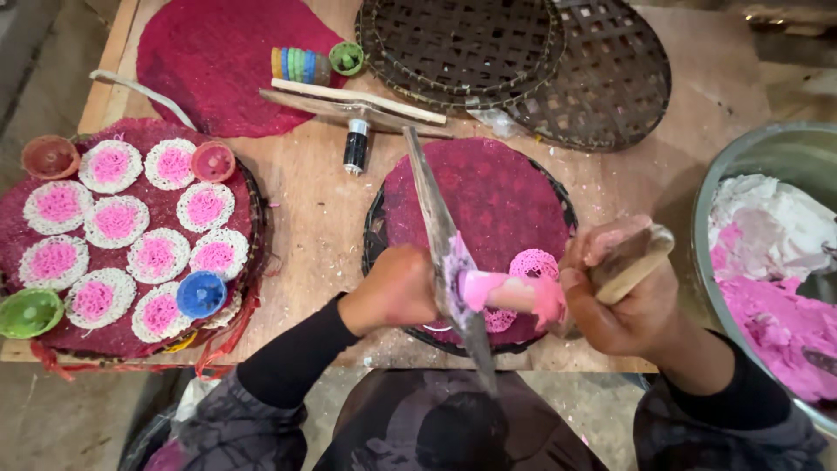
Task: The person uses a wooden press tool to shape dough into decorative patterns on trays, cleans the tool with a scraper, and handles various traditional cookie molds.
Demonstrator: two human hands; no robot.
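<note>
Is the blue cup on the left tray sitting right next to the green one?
No: the blue cup sits at the left tray's lower right, while the green cup is at its lower-left edge, lace discs between them.

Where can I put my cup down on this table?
Bare wood shows between the left tray of pink-and-white rounds and the middle red mat. Another patch lies right of that mat, before the metal bowl. The near edge is crowded by both hands.
</note>
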